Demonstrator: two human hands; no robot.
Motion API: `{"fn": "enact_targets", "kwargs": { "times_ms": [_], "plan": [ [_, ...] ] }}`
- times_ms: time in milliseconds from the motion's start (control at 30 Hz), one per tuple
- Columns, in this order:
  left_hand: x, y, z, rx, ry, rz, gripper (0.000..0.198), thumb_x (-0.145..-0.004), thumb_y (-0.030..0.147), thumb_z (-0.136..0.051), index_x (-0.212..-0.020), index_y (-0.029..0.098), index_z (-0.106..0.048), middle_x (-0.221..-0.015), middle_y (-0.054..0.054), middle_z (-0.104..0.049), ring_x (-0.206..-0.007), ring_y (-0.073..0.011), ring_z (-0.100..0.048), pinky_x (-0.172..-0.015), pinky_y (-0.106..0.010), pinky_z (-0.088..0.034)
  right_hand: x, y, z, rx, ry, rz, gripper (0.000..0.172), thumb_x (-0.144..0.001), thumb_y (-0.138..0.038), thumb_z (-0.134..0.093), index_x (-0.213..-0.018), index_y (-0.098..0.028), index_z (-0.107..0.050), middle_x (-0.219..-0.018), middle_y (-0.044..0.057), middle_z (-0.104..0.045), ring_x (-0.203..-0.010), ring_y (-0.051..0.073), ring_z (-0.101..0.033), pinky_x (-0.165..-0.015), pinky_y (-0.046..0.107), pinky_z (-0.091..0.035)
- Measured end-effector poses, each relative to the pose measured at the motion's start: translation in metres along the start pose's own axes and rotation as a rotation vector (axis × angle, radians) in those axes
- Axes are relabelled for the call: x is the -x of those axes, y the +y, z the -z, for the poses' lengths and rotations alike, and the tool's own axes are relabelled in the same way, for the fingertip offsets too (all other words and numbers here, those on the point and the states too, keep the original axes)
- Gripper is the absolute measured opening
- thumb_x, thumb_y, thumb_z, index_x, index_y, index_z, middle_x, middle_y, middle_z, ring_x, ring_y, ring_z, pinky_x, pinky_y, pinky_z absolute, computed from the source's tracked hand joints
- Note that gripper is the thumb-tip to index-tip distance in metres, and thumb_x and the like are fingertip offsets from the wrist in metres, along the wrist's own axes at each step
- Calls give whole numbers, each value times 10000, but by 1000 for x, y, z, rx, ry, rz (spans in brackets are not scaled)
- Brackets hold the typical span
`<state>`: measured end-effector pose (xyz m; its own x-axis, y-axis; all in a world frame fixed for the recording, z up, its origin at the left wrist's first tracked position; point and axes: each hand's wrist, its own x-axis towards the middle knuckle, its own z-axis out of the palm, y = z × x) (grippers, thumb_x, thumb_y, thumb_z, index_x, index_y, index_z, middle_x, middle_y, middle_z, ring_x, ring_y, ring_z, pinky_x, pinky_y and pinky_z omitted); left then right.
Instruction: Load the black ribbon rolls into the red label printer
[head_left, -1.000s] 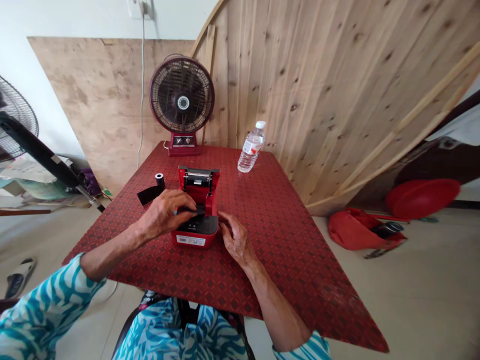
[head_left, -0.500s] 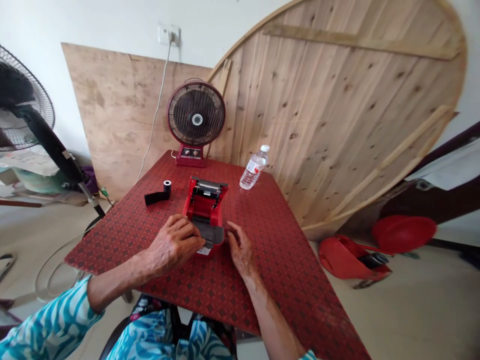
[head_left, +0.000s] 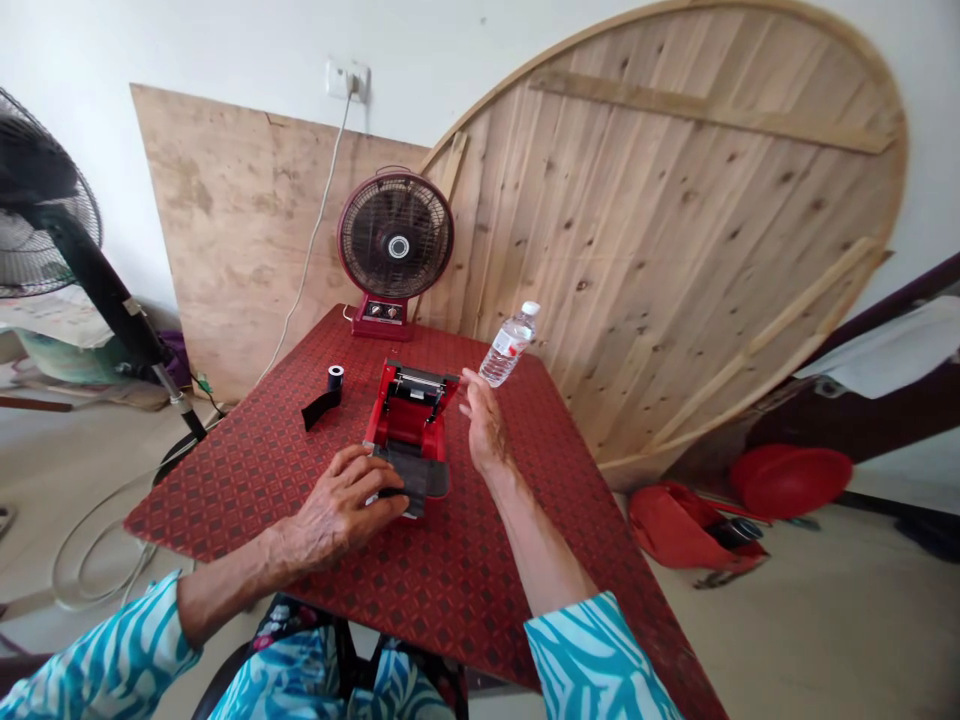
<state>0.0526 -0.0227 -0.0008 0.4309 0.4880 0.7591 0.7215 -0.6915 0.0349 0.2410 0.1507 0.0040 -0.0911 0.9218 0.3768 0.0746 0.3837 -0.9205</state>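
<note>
A red and black device (head_left: 409, 420) stands on the red patterned table (head_left: 495, 540) with its lid raised. Dark ribbon-like film (head_left: 412, 475) lies over its near end. My left hand (head_left: 349, 500) rests at the device's near left side, fingers bent and pressed on the film's edge. My right hand (head_left: 484, 420) is raised beside the lid's right edge, fingers apart and holding nothing. To the left of the device is a small roll (head_left: 335, 378) with a white core and a black strip trailing from it.
Behind the device stands a dark red fan (head_left: 396, 245). A clear water bottle (head_left: 510, 345) is at the back right of the table. A black standing fan (head_left: 105, 280) is on the left, and a red bag (head_left: 675, 525) lies on the floor at right.
My right hand has moved forward from the device's near right side to beside the raised lid. My left hand stays at the film. The view has shifted slightly.
</note>
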Motion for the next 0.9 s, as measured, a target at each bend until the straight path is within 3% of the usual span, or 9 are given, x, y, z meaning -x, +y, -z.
{"fn": "enact_targets", "kwargs": {
  "times_ms": [200,333,433,533,700,900],
  "plan": [
    [8,0,-2,-16,9,41,241,-919,131,-528,-1081,255,-658,-975,-27,-697,-968,-172,-605,-1036,-422,-385,17,-13,-2,-4,6,-2,411,-881,-545,-437,-913,-221,-688,-1030,50,-699,-1017,202,-617,-944,385,-456],
    [10,1,-1,-3,-10,37,263,-916,125,-524,-1113,253,-645,-996,-32,-696,-991,-174,-600,-1036,-420,-381,50,-19,1,8,7,16,233,-792,-438,-618,-792,-207,-655,-1066,67,-655,-1044,212,-602,-942,381,-458],
    [9,2,2,6,4,26,239,-895,128,-566,-1087,241,-652,-994,-32,-701,-988,-171,-606,-1041,-407,-372,71,-14,0,35,-17,21,176,-797,-380,-612,-837,-218,-667,-1151,80,-610,-1095,219,-579,-942,391,-465],
    [3,-2,8,73,27,80,167,-908,250,-581,-1058,234,-653,-968,-37,-700,-950,-180,-617,-1044,-425,-367,82,-7,-3,44,-17,21,162,-804,-316,-591,-922,-242,-675,-1202,71,-589,-1161,218,-550,-1000,410,-443],
    [-6,-27,10,61,-18,301,449,-978,484,-373,-1232,181,-586,-1181,-132,-633,-1119,-252,-552,-1039,-476,-346,85,0,-8,-47,19,-15,238,-805,-275,-557,-1021,-250,-653,-1258,63,-564,-1226,210,-514,-1074,430,-401],
    [2,-44,-2,47,-99,352,547,-966,578,-299,-1204,199,-612,-1229,-133,-614,-1180,-271,-512,-1071,-496,-297,87,6,-14,-63,33,-31,329,-814,-272,-513,-1129,-248,-604,-1294,68,-557,-1240,213,-511,-1085,446,-402]
  ]
}}
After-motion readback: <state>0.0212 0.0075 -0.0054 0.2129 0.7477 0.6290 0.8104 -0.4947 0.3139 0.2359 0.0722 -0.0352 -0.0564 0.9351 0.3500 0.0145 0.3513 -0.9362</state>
